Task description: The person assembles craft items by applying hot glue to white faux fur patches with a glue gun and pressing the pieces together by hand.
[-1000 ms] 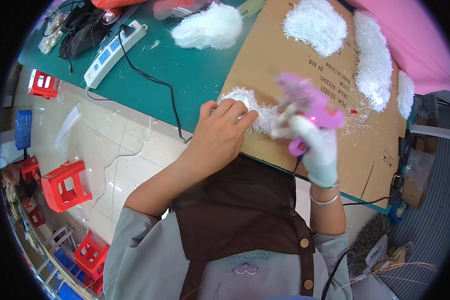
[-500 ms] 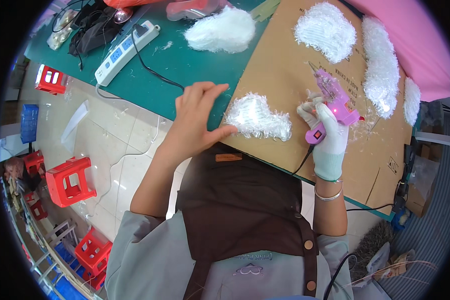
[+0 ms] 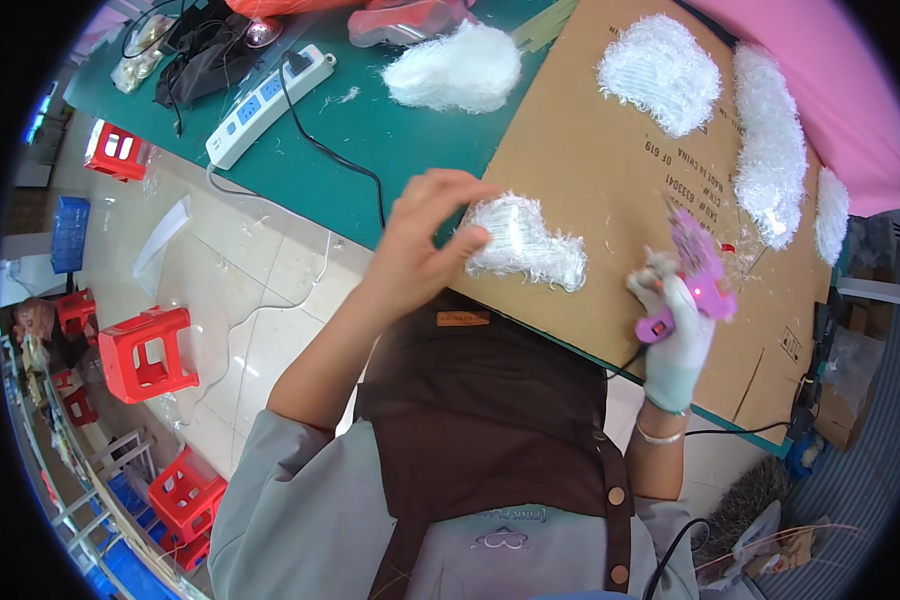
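Observation:
My left hand (image 3: 425,240) is bare, its fingers spread and lifted over the left end of a white fluffy patch (image 3: 530,245) that lies on a brown cardboard sheet (image 3: 610,170). My right hand (image 3: 675,335), in a pale glove, grips a pink glue gun (image 3: 695,275) with its nozzle pointing up over the cardboard, right of that patch. Two more white fluffy patches (image 3: 660,70) (image 3: 770,150) lie farther up the cardboard.
A loose white fluff clump (image 3: 455,68) lies on the green table (image 3: 340,110) beside a white power strip (image 3: 270,92) with a black cord. Black cables and bags sit at the far left corner. Red stools (image 3: 145,350) and crates stand on the tiled floor.
My left hand has lifted off the near fluffy patch and opened its fingers. My right hand has carried the glue gun to the right, away from the patch.

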A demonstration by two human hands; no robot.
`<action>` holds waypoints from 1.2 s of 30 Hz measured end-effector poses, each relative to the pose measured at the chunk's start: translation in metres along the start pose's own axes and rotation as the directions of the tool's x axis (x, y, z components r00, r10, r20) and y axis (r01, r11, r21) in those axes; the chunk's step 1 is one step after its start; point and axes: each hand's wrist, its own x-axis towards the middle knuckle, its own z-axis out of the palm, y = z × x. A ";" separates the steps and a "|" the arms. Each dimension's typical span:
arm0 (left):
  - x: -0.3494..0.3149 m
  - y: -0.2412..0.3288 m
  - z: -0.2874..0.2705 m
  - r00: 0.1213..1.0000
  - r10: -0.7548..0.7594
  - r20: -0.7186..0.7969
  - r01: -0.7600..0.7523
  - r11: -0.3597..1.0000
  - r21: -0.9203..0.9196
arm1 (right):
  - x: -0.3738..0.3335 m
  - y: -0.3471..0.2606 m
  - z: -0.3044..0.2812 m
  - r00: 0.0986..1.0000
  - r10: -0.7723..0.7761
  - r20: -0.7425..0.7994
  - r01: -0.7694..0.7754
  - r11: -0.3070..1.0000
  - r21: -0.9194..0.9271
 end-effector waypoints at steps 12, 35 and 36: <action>0.002 0.006 -0.003 0.987 -0.018 0.162 -0.021 0.971 0.238 | -0.018 0.010 -0.059 0.996 -0.092 0.008 0.091 0.992 0.085; -0.005 0.028 0.042 0.991 0.080 -0.111 -0.026 0.907 0.420 | -0.020 -0.051 -0.202 0.952 0.157 -0.264 -0.235 0.926 -0.295; 0.002 0.032 0.047 0.993 0.077 -0.088 -0.037 0.920 0.391 | -0.018 -0.052 -0.222 0.957 0.199 -0.212 -0.259 0.914 -0.313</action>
